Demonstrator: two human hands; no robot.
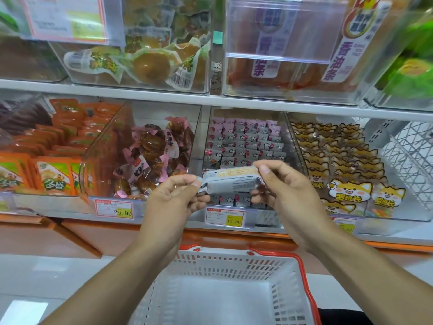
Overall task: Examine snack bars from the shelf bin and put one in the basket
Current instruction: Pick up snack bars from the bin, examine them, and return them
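A snack bar (230, 180) in a grey and pale orange wrapper is held level in front of the shelf, its printed back side facing me. My left hand (174, 199) pinches its left end and my right hand (284, 187) pinches its right end. Behind it stands the clear shelf bin (244, 141) packed with several pink and grey bars of the same kind. Straight below my hands is a white plastic basket (225, 261) with an orange-red rim and handle; nothing shows inside it.
Neighbouring clear bins hold brown snacks in pink wrappers (152, 158), orange packets (54, 160) and fox-printed packs (339, 160). Price tags (226, 218) line the shelf edge. An upper shelf (210, 97) carries more bins. A white wire rack (412, 156) stands at right.
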